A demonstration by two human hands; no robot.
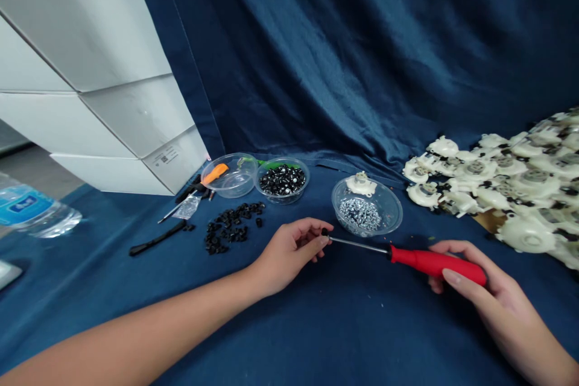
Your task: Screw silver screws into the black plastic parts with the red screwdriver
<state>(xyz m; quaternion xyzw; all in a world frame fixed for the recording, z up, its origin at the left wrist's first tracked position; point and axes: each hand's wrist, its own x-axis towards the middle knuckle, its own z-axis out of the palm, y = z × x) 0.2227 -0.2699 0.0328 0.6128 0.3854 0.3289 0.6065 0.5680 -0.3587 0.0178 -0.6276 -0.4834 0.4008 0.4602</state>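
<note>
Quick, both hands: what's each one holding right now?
Left hand: fingers curled at the screwdriver tip, pinching something small and dark; unclear what.
Right hand: closed on the red screwdriver handle.

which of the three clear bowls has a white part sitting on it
The right-hand bowl, the one holding silvery screws, nearest the screwdriver. A white part rests on its far rim.

Pile of white parts (520, 175) runs off the right edge. Bottle (31, 211), far left of the screw bowl (366, 208), is cut by the left edge, label blurred. Small black piece at the screwdriver (407, 256) tip is too small to identify.
</note>
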